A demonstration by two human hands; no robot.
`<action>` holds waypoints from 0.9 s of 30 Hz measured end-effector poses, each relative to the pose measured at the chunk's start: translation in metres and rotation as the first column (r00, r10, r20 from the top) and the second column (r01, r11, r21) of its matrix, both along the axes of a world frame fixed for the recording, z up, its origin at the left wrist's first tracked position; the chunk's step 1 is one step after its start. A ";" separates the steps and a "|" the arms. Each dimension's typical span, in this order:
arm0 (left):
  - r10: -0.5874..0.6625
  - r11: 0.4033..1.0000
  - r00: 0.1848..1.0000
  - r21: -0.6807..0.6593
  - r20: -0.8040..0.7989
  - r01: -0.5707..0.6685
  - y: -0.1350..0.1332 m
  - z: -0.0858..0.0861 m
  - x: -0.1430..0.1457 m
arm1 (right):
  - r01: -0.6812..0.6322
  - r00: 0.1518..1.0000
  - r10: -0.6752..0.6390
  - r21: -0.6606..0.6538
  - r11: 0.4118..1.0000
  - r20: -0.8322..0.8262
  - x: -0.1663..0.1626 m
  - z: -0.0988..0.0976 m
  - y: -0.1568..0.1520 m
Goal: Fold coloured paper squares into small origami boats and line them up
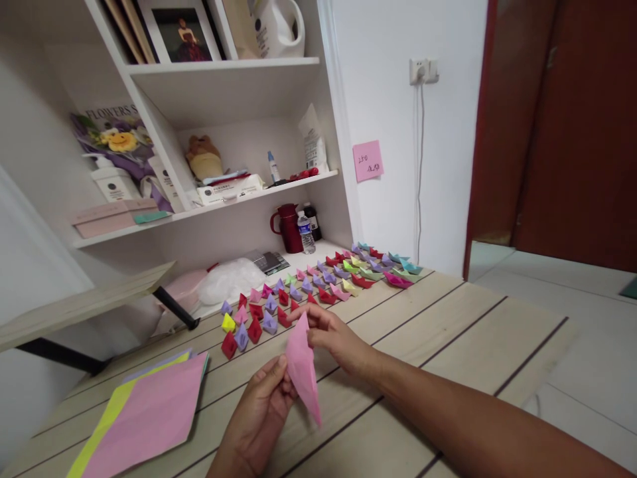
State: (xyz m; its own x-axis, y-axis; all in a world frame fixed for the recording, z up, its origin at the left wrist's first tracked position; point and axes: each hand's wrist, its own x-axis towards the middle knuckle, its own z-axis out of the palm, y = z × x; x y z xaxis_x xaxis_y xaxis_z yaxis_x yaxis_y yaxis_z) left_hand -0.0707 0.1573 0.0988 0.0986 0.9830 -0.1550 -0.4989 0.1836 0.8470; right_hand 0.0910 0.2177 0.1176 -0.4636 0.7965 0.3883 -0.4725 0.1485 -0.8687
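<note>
Fingers of the left hand, at the frame's lower centre, pinched the left edge of a folded pink origami paper, just below mid-frame. Probably light, thin and easily crushed, it seemed best held gently along its creases. Rightward, the right hand, fingers half curled, gripped its upper part.

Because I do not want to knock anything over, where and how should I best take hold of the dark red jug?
Probably by its handle, coming from the front left: the loop sticks out on the left side of the upright jug. Approach level, not from above, since a shelf runs above; the clear bottle stands close on its right.
</note>
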 end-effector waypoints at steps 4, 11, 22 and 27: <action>0.021 1.000 1.000 -0.006 0.004 -0.021 0.001 -0.002 -0.001 | 0.013 0.999 -0.012 -0.013 1.000 0.037 -0.003 -0.002 0.001; 0.067 0.998 0.998 0.009 -0.008 -0.067 0.005 -0.002 0.001 | -0.042 0.989 0.045 -0.026 0.999 0.141 -0.004 -0.005 -0.006; 0.058 0.996 0.962 0.078 -0.268 -0.038 0.003 -0.005 0.004 | -0.014 0.942 0.045 -0.097 0.995 0.331 -0.005 -0.025 0.005; 0.037 0.995 0.866 0.099 -0.498 0.014 0.005 -0.005 0.004 | -0.030 0.869 0.060 -0.069 0.997 0.491 0.000 -0.025 0.004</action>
